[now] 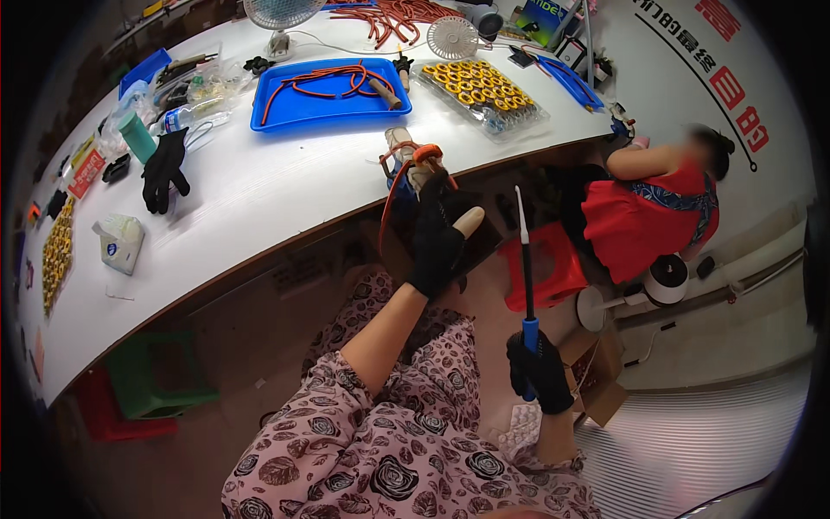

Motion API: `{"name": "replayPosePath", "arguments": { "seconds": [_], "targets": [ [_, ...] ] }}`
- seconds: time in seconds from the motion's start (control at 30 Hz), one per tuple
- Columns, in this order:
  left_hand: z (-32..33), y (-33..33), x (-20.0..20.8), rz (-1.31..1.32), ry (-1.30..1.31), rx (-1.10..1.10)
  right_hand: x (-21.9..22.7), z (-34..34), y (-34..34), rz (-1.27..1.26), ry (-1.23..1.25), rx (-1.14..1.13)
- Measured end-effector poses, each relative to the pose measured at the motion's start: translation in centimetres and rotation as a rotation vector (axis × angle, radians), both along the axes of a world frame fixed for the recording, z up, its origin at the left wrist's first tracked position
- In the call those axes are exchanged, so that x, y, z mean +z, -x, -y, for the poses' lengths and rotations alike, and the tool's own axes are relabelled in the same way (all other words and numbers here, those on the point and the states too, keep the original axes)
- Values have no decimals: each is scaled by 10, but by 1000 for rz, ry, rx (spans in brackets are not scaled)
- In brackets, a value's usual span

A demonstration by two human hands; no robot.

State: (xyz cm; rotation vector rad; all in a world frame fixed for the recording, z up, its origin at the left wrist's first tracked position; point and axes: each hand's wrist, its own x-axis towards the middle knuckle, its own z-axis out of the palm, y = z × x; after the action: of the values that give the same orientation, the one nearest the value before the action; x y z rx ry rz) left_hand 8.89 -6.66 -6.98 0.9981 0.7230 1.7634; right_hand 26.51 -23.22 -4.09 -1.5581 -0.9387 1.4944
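My left hand [437, 240], in a black glove with a bare thumb tip, is at the table's front edge. Its fingers are closed at an orange ring [427, 155] with red-brown wire [391, 203] looping down beside it; the thumb sticks out. The ring sits against a pale and blue clamp-like fixture [399, 138] on the edge, partly hidden by the hand. To the right and lower, my right hand [540, 372], also black-gloved, is wrapped round the blue handle of a long tool [529, 281]. Its dark shaft points upward and ends in a thin pale tip.
On the white table [259, 186] are a blue tray [294, 112] of red-brown wires, a clear tray of yellow rings [480, 86], a black glove [166, 170] and a tissue pack [119, 242]. A person in red [648, 212] sits at right, near a red stool [546, 259].
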Motion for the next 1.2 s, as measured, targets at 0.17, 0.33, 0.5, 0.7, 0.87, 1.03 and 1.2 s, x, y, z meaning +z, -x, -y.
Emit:
{"name": "replayPosePath", "arguments": {
  "seconds": [0.17, 0.33, 0.5, 0.7, 0.87, 1.03, 1.2],
  "targets": [
    [14, 47, -26, 64, 300, -181, 9, -19, 1, -1, 129, 122],
    [34, 60, -30, -310, 299, -240, 12, -33, 15, -71, 327, 330],
    [43, 52, -45, -590, 187, -94, -4, -27, 6, -460, 508, 297],
    [45, 51, -40, -653, 259, -147, -54, 17, -7, -1233, 499, 148],
    [33, 61, -51, -943, -316, 207, -71, 53, -13, -1179, 441, 95],
    [9, 91, -35, -989, -327, 518, -68, 113, -45, -709, 457, 38],
    [-8, 68, -14, -1009, -590, 422, -42, 107, -50, -520, 685, -38]
  ]
}}
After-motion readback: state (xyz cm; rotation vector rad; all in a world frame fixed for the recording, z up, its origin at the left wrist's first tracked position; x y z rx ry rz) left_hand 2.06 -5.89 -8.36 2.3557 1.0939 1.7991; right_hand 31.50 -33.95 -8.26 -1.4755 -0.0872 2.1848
